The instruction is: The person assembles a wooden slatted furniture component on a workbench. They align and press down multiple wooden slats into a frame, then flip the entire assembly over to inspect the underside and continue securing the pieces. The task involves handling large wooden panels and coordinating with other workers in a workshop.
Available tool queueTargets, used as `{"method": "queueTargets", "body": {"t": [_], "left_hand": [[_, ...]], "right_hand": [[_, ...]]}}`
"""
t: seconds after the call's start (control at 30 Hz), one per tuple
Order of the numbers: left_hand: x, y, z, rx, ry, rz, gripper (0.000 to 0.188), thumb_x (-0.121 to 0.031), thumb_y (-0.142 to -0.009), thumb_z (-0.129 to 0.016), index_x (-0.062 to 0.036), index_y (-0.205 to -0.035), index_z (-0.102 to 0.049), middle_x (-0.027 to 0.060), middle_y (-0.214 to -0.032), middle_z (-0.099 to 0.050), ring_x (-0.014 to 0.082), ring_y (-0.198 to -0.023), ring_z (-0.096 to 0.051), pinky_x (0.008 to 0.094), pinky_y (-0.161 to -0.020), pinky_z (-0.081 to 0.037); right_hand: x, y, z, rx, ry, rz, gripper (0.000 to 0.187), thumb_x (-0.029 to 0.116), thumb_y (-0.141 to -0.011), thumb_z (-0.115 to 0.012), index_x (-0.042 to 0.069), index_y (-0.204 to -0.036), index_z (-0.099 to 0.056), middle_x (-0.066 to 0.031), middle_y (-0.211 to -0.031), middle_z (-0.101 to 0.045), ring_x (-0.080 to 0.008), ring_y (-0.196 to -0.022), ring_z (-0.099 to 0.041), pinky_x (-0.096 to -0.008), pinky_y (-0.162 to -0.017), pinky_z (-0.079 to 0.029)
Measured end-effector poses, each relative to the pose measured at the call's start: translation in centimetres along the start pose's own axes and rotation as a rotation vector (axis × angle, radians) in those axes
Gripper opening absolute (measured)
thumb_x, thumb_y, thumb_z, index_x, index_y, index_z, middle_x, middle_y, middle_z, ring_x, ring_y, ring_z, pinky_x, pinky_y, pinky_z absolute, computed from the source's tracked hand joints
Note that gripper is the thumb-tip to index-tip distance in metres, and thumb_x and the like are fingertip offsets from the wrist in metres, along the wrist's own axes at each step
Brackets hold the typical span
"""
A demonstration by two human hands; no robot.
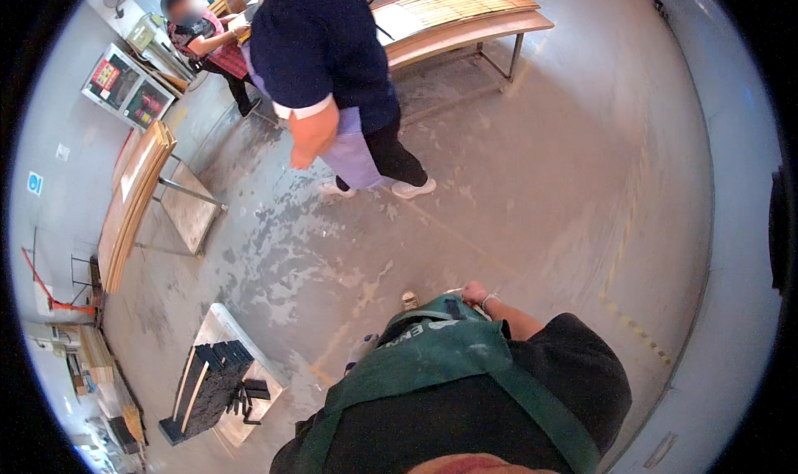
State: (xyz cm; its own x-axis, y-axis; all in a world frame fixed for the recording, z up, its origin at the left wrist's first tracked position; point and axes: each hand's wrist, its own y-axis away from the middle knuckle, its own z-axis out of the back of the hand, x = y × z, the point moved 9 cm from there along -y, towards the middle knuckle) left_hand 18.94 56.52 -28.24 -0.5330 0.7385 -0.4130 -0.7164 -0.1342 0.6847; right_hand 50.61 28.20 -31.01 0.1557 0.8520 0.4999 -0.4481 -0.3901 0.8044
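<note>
Stained concrete floor [515, 183] lies below, where the right hand [475, 294] pinches the green apron [440, 349] at the waist, soft, light cloth best gripped at its hem; left hand hidden.

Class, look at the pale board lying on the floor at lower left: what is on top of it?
On the pale board lies a stack of dark flat strips, with a few loose dark pieces beside it. The board's surface under the stack is covered.
</note>
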Motion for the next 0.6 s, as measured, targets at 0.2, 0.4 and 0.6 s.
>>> {"method": "queueTargets", "body": {"t": [0.2,0.4,0.6], "left_hand": [[-2.3,0.5,2.6,-0.056,0.101,-0.034,0.038,-0.03,-0.101,-0.046,-0.0124,-0.133,-0.053,0.0207,-0.122,-0.063,0.0445,-0.115,-0.06,0.0488,-0.095,-0.049],[-3.2,1.9,3.1,-0.178,0.015,-0.202,0.033,-0.027,-0.101,-0.047,-0.0083,-0.126,-0.059,0.0203,-0.118,-0.065,0.0422,-0.112,-0.061,0.0467,-0.098,-0.048],[-2.7,2.1,2.5,-0.241,-0.01,-0.186,0.035,-0.025,-0.098,-0.05,-0.0092,-0.129,-0.055,0.0196,-0.119,-0.063,0.0439,-0.114,-0.058,0.0484,-0.096,-0.048]], "right_hand": [[-2.4,-0.7,0.6,-0.087,-0.018,-0.046,0.017,0.012,-0.08,-0.066,-0.003,-0.08,-0.074,-0.0128,-0.068,-0.071,-0.0236,-0.052,-0.066,-0.0384,-0.047,-0.053],[-2.4,-0.8,0.6,-0.146,0.027,-0.019,0.017,0.011,-0.079,-0.065,-0.003,-0.082,-0.074,-0.0138,-0.071,-0.072,-0.0242,-0.051,-0.066,-0.039,-0.048,-0.053],[-1.8,-1.1,0.4,-0.15,0.073,-0.01,0.02,0.013,-0.079,-0.065,-0.003,-0.084,-0.076,-0.0161,-0.073,-0.073,-0.0262,-0.058,-0.069,-0.0397,-0.057,-0.055]]}}
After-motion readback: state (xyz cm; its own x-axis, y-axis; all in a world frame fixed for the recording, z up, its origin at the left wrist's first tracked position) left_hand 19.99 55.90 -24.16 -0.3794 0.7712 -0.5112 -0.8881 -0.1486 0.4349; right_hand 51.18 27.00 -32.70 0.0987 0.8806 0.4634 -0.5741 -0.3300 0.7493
